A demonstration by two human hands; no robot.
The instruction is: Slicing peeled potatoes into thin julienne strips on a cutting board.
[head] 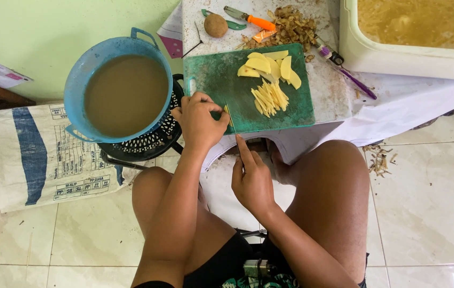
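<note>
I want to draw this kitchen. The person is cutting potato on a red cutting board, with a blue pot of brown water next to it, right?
Not quite: the cutting board is green, not red. The head view shows it, with the potato slices on top. The rest holds: the blue pot of brown liquid stands beside it.

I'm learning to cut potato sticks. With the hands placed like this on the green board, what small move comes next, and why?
Probably press the knife down through the potato piece that the left hand pins at the cutting board edge. The right hand already steadies the blade there, and cut sticks lie nearby.
</note>
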